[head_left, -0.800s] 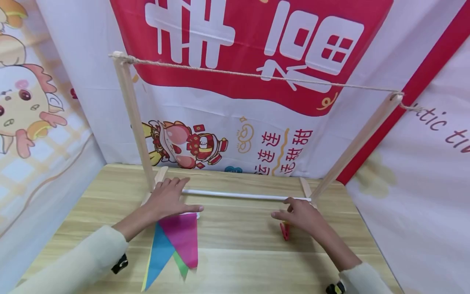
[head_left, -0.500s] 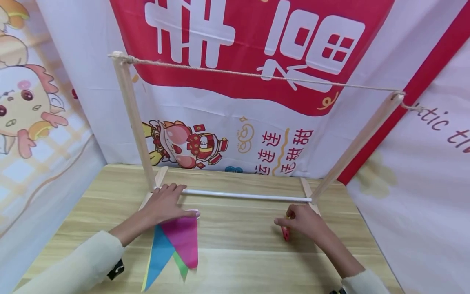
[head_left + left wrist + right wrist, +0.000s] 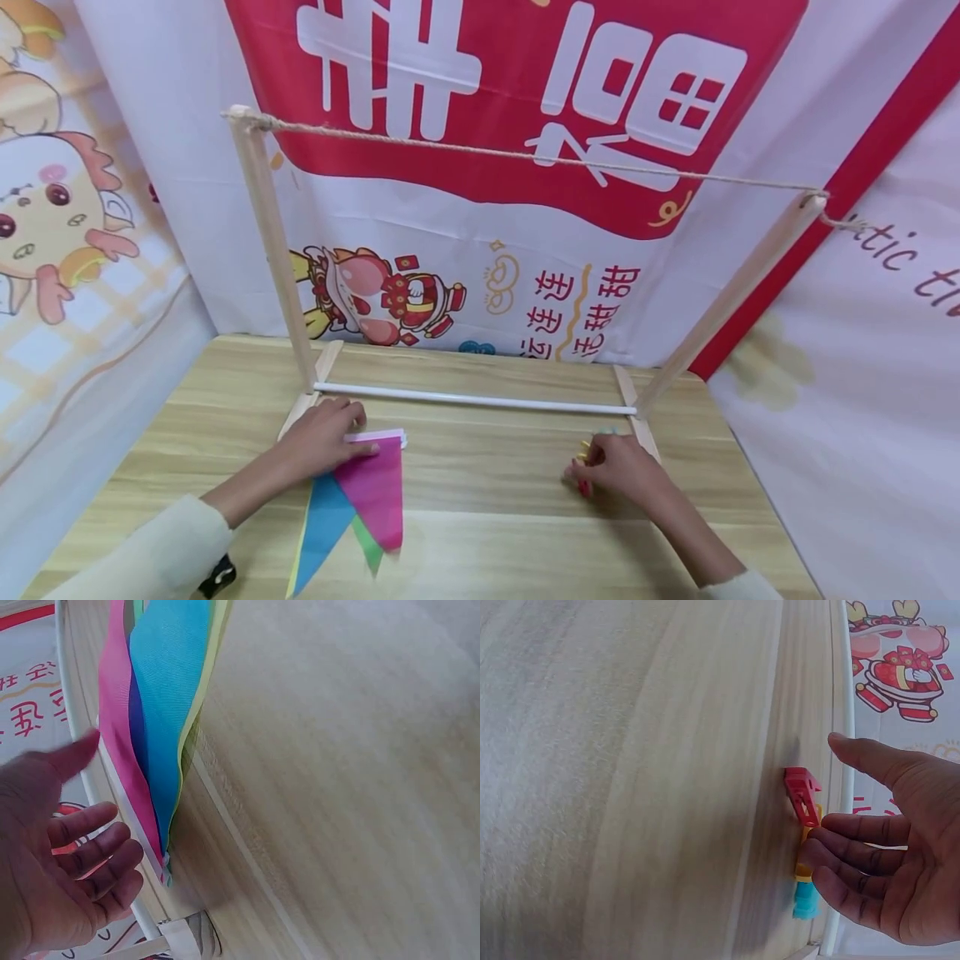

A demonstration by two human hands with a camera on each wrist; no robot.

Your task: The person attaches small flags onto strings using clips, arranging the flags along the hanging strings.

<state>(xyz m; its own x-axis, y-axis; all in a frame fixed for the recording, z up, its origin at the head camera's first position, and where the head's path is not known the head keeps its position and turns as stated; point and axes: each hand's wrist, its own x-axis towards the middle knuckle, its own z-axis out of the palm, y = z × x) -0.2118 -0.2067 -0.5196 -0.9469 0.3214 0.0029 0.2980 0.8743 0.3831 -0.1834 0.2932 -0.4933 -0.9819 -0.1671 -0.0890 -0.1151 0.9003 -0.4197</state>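
Pennant flags lie stacked on the table at the left in the head view: a pink pennant (image 3: 381, 496), a blue pennant (image 3: 326, 521), a green pennant (image 3: 367, 546) and a yellow edge. My left hand (image 3: 322, 437) is over their top left end, thumb above the pink one; the left wrist view has its fingers loosely bent and apart from the cloth. On the right, my right hand (image 3: 626, 467) hovers at a row of plastic clothespins: a red clothespin (image 3: 802, 795), a yellow clothespin (image 3: 803, 862) and a teal clothespin (image 3: 805, 901). Its thumb and fingers stand apart beside them, partly covering the yellow one.
A wooden frame has a left post (image 3: 273, 250), a right post (image 3: 735, 300), and twine (image 3: 480, 150) tied across the tops. A white rod (image 3: 472, 400) joins the posts low down, behind both hands. Printed cloth hangs behind the wooden table (image 3: 487, 500).
Both hands have drawn back from the white rod towards the person. The left has come down over the pennants' top edge, the right to the clothespins. Pennants and frame stay put.
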